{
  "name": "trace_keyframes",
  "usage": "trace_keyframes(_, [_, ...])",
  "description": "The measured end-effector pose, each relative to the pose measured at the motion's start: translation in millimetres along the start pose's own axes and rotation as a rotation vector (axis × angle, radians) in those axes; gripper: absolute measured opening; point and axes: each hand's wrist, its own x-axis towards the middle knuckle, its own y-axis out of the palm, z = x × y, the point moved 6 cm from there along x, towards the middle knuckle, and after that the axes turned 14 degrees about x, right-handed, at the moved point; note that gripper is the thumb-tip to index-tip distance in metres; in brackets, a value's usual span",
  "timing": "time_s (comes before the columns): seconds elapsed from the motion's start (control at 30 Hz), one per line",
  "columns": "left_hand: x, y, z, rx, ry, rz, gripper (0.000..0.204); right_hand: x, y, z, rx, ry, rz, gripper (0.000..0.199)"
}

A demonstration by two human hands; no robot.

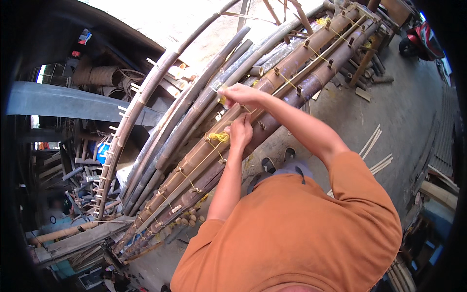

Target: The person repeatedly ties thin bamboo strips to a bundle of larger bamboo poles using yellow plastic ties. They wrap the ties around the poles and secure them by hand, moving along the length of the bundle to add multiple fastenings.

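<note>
Two long brown bamboo poles run side by side under my hands, the left pole (198, 155) and the right pole (311, 82), both set with short wooden pegs. Yellow cord zigzags between the pegs. A bundle of yellow cord (220, 137) lies on the left pole. My left hand (240, 130) is closed low over this pole, its fingertips pinched on the cord beside the bundle. Higher and a little farther away, my right hand (239, 95) is closed too, with a bit of yellow cord showing under its fingers. Both hands' fingertips are partly hidden.
A curved pegged bamboo pole (142, 100) stands to the left, near several grey-brown poles (194, 100). Thin pale strips (381, 164) lie on the concrete floor (360, 114) at right. A red motorbike (424, 41) is parked at the far right.
</note>
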Motion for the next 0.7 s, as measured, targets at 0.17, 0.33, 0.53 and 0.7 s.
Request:
trace_keyframes(0.17, [-5.1, -10.0, 2.0, 0.122, -0.037, 0.027, 0.025, -169.4, 57.8, 30.2, -0.375, -0.307, 0.271, 0.042])
trace_keyframes(0.33, [48.3, -22.9, -3.3, -0.464, 0.083, 0.038, 0.023, -165.5, 70.7, -56.9, -0.459, -0.305, 0.073, 0.042])
trace_keyframes(0.53, [138.4, 9.1, 51.2, 0.051, 0.138, -0.258, 0.031, -170.5, 84.4, -61.9, -0.800, -0.357, 0.049, 0.032])
trace_keyframes(0.7, [129.4, 4.7, 87.6, 0.014, 0.105, 0.182, 0.033, -180.7, 143.1, -44.7, -0.755, -0.367, -0.109, 0.019])
